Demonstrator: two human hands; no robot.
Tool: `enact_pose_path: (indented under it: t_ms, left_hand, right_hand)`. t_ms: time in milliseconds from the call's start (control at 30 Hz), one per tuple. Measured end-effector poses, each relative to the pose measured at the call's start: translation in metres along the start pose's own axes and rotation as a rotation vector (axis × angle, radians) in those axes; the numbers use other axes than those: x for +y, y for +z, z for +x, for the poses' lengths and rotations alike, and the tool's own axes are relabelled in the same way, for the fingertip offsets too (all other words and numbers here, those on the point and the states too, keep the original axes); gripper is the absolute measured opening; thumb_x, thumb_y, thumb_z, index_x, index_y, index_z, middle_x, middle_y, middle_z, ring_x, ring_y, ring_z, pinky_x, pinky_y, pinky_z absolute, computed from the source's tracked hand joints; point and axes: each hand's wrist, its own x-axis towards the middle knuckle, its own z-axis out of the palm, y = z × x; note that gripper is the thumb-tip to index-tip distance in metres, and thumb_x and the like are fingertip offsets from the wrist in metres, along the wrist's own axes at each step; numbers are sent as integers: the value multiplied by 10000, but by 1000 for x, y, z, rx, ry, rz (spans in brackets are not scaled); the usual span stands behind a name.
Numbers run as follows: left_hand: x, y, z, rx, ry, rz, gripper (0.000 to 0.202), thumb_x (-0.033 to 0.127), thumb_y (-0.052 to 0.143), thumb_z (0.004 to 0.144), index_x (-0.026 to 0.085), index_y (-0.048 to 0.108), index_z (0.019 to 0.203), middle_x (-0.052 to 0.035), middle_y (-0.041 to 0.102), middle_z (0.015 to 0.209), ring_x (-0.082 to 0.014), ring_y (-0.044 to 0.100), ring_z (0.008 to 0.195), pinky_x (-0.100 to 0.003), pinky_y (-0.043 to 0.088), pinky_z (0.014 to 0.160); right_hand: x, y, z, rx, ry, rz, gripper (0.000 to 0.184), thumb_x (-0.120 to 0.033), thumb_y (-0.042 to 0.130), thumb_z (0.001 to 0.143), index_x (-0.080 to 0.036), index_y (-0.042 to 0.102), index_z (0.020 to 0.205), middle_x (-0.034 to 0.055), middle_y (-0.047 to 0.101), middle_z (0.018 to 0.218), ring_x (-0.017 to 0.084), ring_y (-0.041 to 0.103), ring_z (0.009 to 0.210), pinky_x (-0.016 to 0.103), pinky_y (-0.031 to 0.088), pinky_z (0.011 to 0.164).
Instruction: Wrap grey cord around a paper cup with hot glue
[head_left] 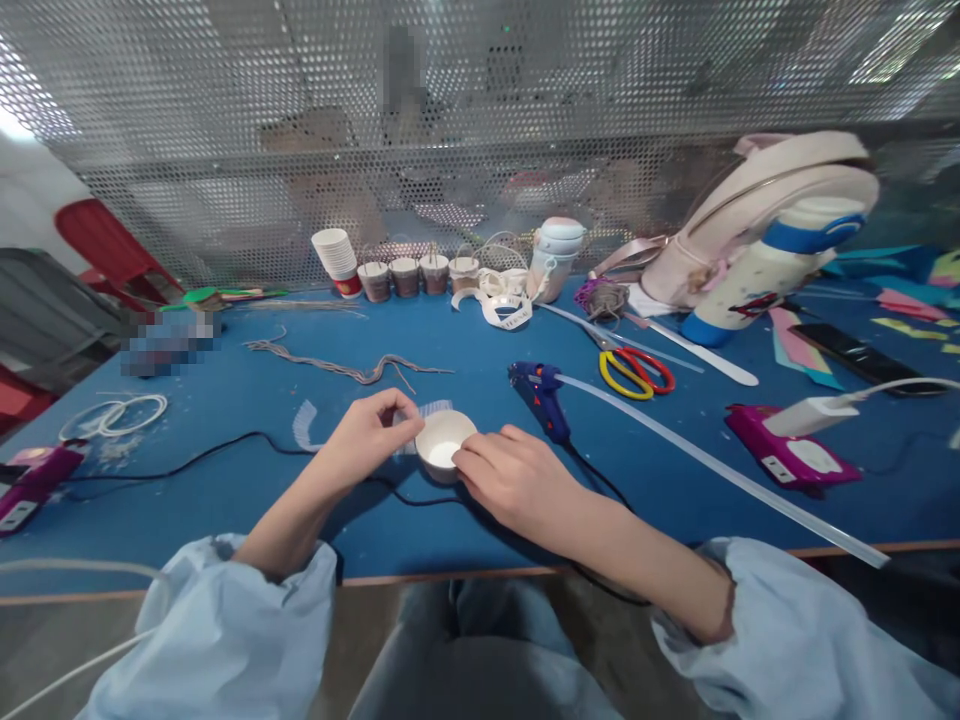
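Note:
A small white paper cup (442, 466) is tilted so that its open mouth faces me, just above the blue table. My right hand (517, 480) is closed on the right rim, with fingertips reaching over the edge. At the left rim, my left hand (375, 432) has thumb and index finger pinched against the cup. Behind the cup and left hand lies a clear ribbed strip (306, 425), partly hidden. A blue glue gun (541, 395) rests right of the cup, a long clear glue stick (720, 466) beside it.
Brown-filled cups (405, 278) and a cup stack (335, 258) line the back near a bottle (556, 255). Brown cords (360, 372) lie mid-table; scissors (637, 372) lie right. Purple power strips (791, 450) sit at both sides. A black cable (255, 436) crosses the table. A backpack (750, 220) stands back right.

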Motion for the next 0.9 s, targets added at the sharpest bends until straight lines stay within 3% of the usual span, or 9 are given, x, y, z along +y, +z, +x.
enact_pose_path:
  t_ms: [133,300,433,600,900]
  left_hand:
    - [-5,2,-1,28,-8,-54,116,290,612,709,177,590,694,-2,635,713,-146,557,686,-263,425,649]
    - [-9,4,-1,44,6,-80,97,267,616,703,176,586,692,-1,642,714,-144,559,686,-261,430,653]
    - [-12,5,-1,73,13,-49,64,242,605,705,180,591,697,2,642,707,-142,556,674,-258,430,642]
    - [-11,6,-2,78,20,-38,64,242,597,713,179,595,699,1,642,721,-143,558,688,-258,433,650]
    - [-12,5,-3,74,36,-39,45,221,581,714,178,594,719,10,628,723,-140,547,679,-254,423,642]
  right_hand:
    - [1,-8,2,32,86,179,157,-201,479,934,-131,619,929,95,671,881,189,607,772,313,376,658]
    - [14,-8,14,215,392,413,144,-182,529,890,-145,622,994,103,686,995,217,617,928,351,471,816]
    - [29,5,32,76,584,620,214,-148,594,816,-172,646,1021,72,697,1032,193,633,921,337,488,811]
    - [35,13,46,-63,608,775,190,-162,602,792,-168,688,962,45,728,957,162,651,850,275,477,747]
    - [32,18,52,-96,615,698,132,-169,604,760,-180,700,850,19,711,810,162,626,758,273,450,713]
